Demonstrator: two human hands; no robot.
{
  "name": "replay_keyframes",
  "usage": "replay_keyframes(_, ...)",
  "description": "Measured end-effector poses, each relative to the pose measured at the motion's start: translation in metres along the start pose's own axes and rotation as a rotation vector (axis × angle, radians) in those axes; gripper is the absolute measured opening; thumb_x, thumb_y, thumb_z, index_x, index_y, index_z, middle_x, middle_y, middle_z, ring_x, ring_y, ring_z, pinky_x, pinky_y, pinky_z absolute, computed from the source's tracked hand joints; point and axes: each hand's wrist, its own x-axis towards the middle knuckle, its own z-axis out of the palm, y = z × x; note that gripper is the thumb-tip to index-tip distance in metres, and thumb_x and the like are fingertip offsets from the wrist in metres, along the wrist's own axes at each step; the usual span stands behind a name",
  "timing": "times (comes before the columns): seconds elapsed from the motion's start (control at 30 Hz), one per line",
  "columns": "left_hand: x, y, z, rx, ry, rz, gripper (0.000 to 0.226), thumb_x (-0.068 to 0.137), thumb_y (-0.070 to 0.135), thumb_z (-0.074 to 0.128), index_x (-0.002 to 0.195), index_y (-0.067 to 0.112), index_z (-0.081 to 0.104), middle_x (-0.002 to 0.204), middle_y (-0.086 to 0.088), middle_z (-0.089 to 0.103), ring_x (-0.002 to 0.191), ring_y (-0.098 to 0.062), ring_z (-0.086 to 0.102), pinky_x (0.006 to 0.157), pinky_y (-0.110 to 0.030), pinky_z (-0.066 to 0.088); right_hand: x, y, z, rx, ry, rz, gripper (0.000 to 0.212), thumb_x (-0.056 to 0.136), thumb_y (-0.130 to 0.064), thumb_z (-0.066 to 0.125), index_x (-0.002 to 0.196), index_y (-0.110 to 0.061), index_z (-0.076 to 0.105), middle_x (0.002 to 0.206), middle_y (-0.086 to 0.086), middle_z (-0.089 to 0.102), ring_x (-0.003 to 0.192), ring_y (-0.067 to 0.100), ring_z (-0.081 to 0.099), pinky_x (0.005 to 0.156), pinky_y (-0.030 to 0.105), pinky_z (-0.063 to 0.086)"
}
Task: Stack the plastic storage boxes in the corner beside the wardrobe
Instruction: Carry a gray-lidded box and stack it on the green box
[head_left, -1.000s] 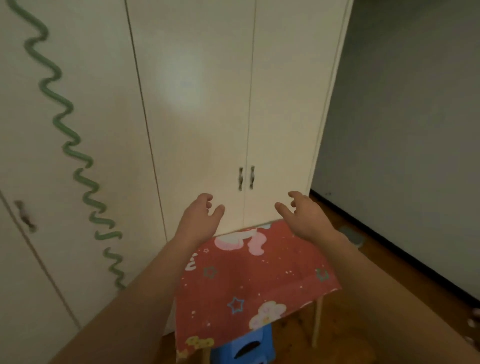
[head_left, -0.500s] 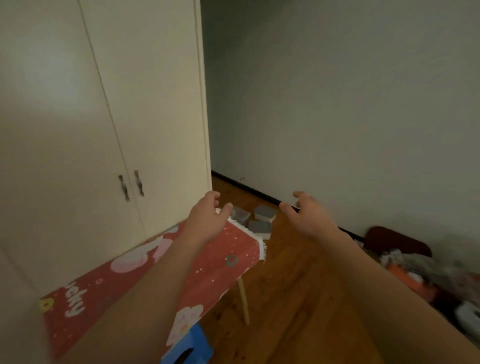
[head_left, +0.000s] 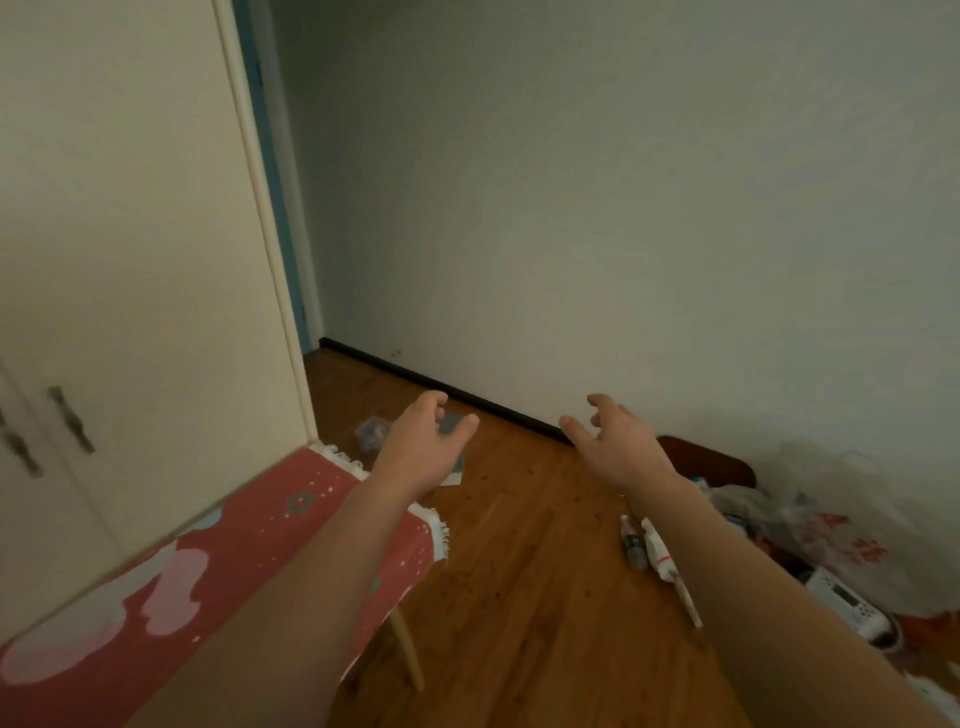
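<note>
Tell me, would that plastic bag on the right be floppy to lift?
Probably: the bag looks thin and crumpled, so it should sag. Stuff shows dimly inside, so it may be heavier than it seems. Slumped on the floor, it should drag, not roll.

left hand (head_left: 423, 447): held out in front, fingers bent a little, thumb out, holds nothing | right hand (head_left: 618, 441): held out in front, fingers spread and bent a little, holds nothing | arms: both bare, reaching forward, hands apart from each other

Home bedroom: wardrobe (head_left: 130, 260), wooden floor (head_left: 519, 597).
</note>
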Motion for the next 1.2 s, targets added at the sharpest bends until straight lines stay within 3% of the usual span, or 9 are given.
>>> replay_keyframes(0.6,0.193,-0.014,0.074,0.013,-0.087,-0.029,0.059,0.095,0.049,0.055,0.145,0.024,0.036,0.138,0.001,0.05,0.124,-0.015,0.049,0.099,-0.035,0.045,0.185,0.05,0.016,-0.012,0.011,0.047,0.072,0.096,-0.063,0.042,0.152,-0.02,0.03,0.147,0.008,0.047,0.128,0.026,0.051,0.101,0.042,0.048)
replay_keyframes(0.83,0.276,-0.006,0.118,0.005,-0.028,-0.103,0.06,0.096,0.047,0.055,0.147,0.023,0.034,0.141,-0.001,0.049,0.126,-0.017,0.048,0.103,-0.038,0.044,0.297,0.091,0.023,0.011,-0.048,-0.014,0.073,0.095,-0.064,0.042,0.153,-0.021,0.029,0.149,0.008,0.046,0.131,0.027,0.049,0.104,0.044,0.046)
replay_keyframes(1.2,0.375,0.011,0.167,-0.011,0.08,-0.199,0.061,0.095,0.045,0.056,0.147,0.02,0.036,0.136,-0.002,0.052,0.122,-0.015,0.049,0.097,-0.03,0.043,0.436,0.121,0.019,0.012,-0.15,-0.12,0.072,0.097,-0.062,0.042,0.154,-0.019,0.028,0.15,0.01,0.045,0.132,0.028,0.047,0.106,0.042,0.042)
